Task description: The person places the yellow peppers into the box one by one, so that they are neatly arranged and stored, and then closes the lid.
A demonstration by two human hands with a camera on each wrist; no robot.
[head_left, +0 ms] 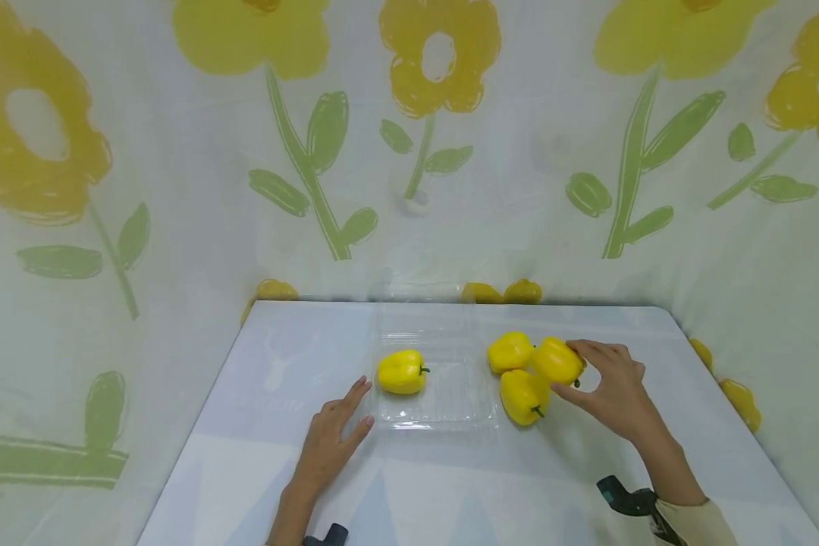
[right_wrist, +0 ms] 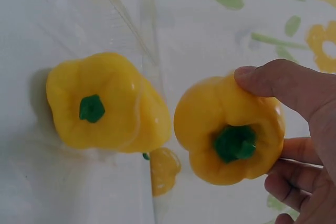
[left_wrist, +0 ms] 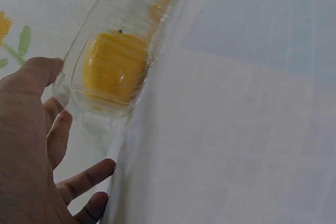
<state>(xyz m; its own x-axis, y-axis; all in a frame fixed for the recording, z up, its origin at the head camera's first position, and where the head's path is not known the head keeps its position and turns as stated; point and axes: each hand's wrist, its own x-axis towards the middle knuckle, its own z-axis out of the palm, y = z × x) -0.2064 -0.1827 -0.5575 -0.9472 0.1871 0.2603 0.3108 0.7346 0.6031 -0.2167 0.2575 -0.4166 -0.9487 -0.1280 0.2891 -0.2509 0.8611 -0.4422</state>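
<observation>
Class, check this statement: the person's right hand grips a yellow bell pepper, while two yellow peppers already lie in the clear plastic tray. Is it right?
Not quite. The right hand does grip a yellow bell pepper, but only one yellow pepper lies in the clear plastic tray, not two. The head view shows this; two other peppers lie on the table beside the tray.
</observation>
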